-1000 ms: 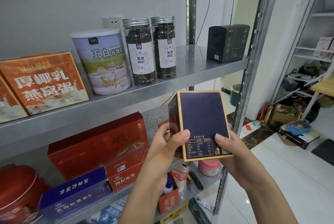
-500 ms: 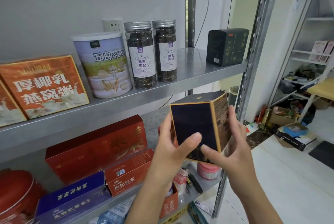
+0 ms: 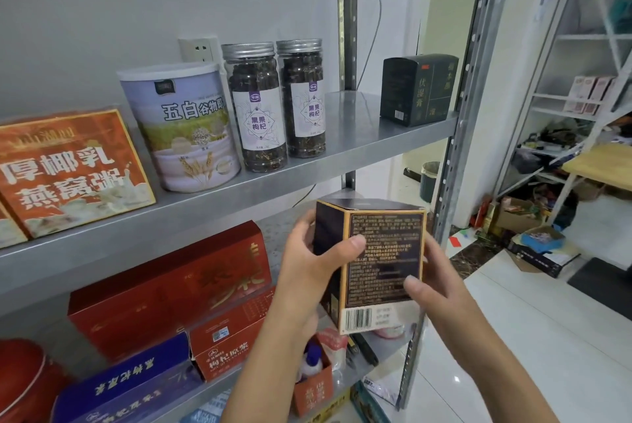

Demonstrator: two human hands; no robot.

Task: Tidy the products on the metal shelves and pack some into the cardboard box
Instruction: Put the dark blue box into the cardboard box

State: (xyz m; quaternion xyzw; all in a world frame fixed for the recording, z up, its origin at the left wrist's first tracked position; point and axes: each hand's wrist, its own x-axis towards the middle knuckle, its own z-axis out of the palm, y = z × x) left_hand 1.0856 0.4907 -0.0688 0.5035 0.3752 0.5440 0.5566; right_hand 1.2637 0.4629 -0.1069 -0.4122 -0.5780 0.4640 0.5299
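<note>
Between my hands, just below the upper shelf lip: dark box [image 3: 383,262], upright, long axis vertical, text panel and barcode facing me, top closed.
left hand [image 3: 307,272]: gripping the dark box on its left side, thumb laid across the front, fingers wrapped behind.
right hand [image 3: 441,286]: gripping the right side, thumb on the lower front, fingers behind and out of sight.
key relation: upper shelf [image 3: 359,122] lies up and away from the dark box. Its bare stretch between the jars [image 3: 302,98] and the dark green box [image 3: 419,89] is almost straight above my hands.
next move, my guess: lift past the lip first, then push in, staying upright. The gap looks wide enough for it.
nearer hand: both level on the box. The left is on the jars' side and the right is on the dark green box's side.
upper shelf holds: orange cartons [image 3: 68,169], a tin [image 3: 184,128], the jars touching each other, then the dark green box alone at the right end.
lower shelf [image 3: 284,227] holds: red cartons [image 3: 171,286], a blue carton [image 3: 119,385].
small orange carton [image 3: 313,388]: open top, white bottle [image 3: 313,359] standing in it, directly under my left wrist.
cardboard box [image 3: 516,217]: open one on the floor far right, well apart from me. I can't make out its contents or tell if it's the packing one.
risk: clipping the shelf lip or nudging a jar on the way in.
</note>
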